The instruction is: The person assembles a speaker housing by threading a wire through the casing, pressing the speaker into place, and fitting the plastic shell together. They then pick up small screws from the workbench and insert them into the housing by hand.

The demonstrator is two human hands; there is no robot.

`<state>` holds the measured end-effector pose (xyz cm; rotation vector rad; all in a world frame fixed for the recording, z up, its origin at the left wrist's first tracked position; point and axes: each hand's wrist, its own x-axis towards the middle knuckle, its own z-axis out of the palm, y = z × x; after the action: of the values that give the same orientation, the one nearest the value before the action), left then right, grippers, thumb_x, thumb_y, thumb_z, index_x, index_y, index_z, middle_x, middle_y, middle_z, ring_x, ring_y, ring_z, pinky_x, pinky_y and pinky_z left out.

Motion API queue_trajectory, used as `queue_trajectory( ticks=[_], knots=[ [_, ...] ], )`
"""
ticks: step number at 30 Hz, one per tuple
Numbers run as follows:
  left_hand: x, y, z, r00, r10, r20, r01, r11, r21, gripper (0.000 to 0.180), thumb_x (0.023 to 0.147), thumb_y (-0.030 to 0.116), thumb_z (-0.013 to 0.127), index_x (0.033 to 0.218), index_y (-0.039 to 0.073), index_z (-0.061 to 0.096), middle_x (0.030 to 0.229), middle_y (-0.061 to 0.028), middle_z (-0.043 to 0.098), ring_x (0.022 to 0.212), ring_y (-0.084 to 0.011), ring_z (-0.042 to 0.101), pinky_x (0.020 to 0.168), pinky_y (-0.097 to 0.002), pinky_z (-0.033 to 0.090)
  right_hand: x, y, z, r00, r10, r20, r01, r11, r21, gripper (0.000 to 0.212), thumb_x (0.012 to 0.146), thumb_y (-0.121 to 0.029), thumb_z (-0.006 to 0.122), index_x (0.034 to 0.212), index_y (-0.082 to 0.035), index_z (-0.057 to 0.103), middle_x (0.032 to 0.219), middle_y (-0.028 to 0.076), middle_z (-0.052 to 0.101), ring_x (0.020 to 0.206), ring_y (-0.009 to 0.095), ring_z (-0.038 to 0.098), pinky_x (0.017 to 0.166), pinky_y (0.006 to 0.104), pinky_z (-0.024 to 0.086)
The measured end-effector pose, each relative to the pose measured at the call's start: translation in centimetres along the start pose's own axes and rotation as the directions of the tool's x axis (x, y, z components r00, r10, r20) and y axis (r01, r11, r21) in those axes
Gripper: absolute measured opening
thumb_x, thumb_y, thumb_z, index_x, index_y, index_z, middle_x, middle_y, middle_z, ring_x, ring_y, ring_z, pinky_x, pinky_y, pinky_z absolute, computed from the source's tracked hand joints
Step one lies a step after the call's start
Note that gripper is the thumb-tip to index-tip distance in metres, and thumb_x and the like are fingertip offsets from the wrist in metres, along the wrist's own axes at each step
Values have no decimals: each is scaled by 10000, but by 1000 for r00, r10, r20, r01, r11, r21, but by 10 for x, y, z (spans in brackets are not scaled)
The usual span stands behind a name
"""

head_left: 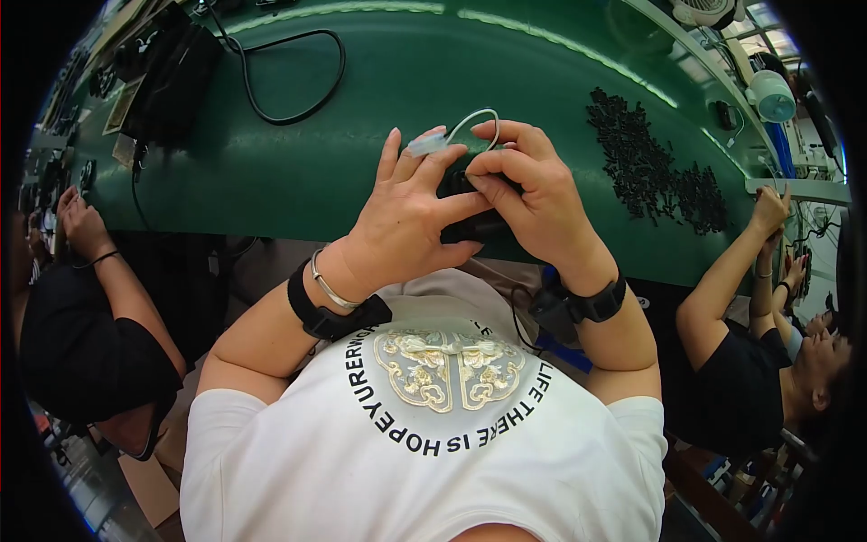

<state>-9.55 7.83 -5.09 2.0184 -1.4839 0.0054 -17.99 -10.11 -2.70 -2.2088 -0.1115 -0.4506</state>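
Above the near edge of the green table, my two hands work close together. A pale, translucent plug (428, 143) sits between the fingers of my left hand (406, 208), whose little finger sticks up and whose index finger reaches toward my right hand (533, 185). From the plug, a thin white cable (476, 114) arches over and runs down behind the fingers of my right hand. The right thumb and index finger are pinched together at the cable's far end; the exact tip is hidden. Something dark (456, 183) shows between and below the hands, too covered to name.
A spread pile of small black parts (646, 158) lies on the green table (388, 81) at right. Far left stands a black box-shaped device (172, 81), with a looped black cable (339, 77) beside it. Co-workers sit close by on the left (99, 334) and right (736, 379).
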Motion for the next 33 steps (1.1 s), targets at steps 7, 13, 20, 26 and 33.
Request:
queue_trajectory(
  ticks=[7, 13, 20, 26, 33],
  knots=[
    [-2, 1, 1, 1000, -7, -14, 7, 1000, -17, 541, 589, 278, 861, 1108, 299, 713, 1331, -149, 515, 1335, -393, 383, 1126, -639, 198, 12, -4, -4, 988, 96, 123, -83, 991, -106, 99, 849, -16, 677, 947, -14, 687, 1132, 113, 626, 994, 229, 607, 809, 314, 514],
    [-1, -1, -1, 1000, 3, -4, -3, 1000, -17, 552, 598, 268, 861, 1126, 307, 705, 1343, -139, 502, 1338, -386, 383, 1125, -639, 203, 23, -6, -8, 954, 179, 241, -142, 977, -162, 110, 845, -28, 684, 953, -18, 698, 1084, 85, 650, 980, 207, 616, 818, 294, 510],
    [1, -1, -4, 1000, -3, 10, 3, 1000, -19, 579, 602, 280, 865, 1153, 313, 692, 1310, -135, 534, 1331, -373, 397, 1121, -633, 213, 25, -4, -40, 962, 126, 243, -154, 983, 99, 119, 868, -33, 683, 982, -7, 706, 1081, 88, 659, 981, 170, 620, 843, 282, 503],
    [5, 5, -6, 999, -4, 54, 4, 1000, -1, 640, 559, 236, 883, 1169, 281, 695, 1272, -121, 559, 1276, -372, 457, 1092, -599, 296, 42, 18, -65, 964, 183, 191, -235, 923, 304, 125, 920, -79, 660, 983, 23, 696, 1020, 79, 675, 945, 143, 625, 832, 272, 500],
    [16, -3, -11, 999, 26, 38, -20, 987, -158, 590, 573, 155, 857, 1144, 209, 716, 1168, -131, 610, 1092, -342, 561, 966, -432, 463, 53, 67, -33, 926, 367, 89, -339, 703, 625, 156, 957, -169, 640, 964, -19, 683, 867, 19, 675, 753, 68, 571, 708, 203, 461]
  ],
)
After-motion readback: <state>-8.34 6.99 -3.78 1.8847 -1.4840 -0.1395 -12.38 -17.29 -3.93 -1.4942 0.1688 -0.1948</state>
